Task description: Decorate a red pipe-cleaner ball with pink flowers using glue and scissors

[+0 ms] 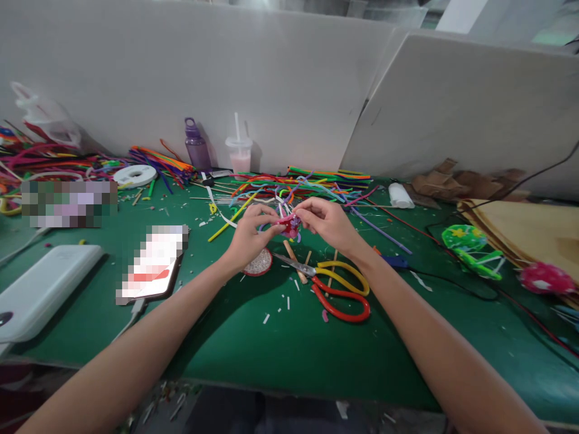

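Over the green desk (pixel 289 355), just beyond the scissors (pixel 311 272), we hold up a red craft (pixel 289 226), our left grip (pixel 251 234) pinching its left side and our right grip (pixel 328 222) its right, while a round dish (pixel 271 264) sits near our left grip and pipe cleaners (pixel 316 181) lie spread behind

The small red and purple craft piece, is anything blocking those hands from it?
Nothing visible: the left hand holds the craft piece, the right hand is at its edge. Yellow-and-red-handled metal scissors lie nearer the person.
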The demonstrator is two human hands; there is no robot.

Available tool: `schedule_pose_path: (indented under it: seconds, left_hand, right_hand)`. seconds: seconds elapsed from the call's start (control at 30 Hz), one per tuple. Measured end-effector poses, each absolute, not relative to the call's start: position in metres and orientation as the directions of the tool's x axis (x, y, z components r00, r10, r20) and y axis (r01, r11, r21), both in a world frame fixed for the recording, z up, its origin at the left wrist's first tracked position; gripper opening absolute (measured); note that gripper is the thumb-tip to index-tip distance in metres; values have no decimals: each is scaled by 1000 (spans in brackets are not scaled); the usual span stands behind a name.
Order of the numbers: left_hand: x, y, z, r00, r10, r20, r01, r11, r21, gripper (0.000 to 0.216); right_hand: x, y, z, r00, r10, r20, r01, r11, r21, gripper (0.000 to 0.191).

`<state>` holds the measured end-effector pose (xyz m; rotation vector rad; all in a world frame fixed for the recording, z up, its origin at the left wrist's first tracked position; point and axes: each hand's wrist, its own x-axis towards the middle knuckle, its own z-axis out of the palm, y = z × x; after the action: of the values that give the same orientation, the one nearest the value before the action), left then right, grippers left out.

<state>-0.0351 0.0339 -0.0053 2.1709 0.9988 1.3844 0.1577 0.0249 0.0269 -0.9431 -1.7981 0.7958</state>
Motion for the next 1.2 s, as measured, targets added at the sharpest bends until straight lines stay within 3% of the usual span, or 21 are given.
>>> schedule_pose_path:
  seconds: [0.93,1.07,1.2]
  left_hand:
    - [-34,33,-6,290,719,632,336,-695,636,6]
    - [-35,35,-6,251,752,610,301,-659,689,5]
    - [-35,36,-7,189,832,521,139,-548,825,8]
  right_hand:
    - [157,24,24,-261,867,424,252,485,-837,18]
    - [158,25,37,-185,866,464,197,495,-846,21]
    - [165,-12,60,-27,772,635,181,629,-756,27]
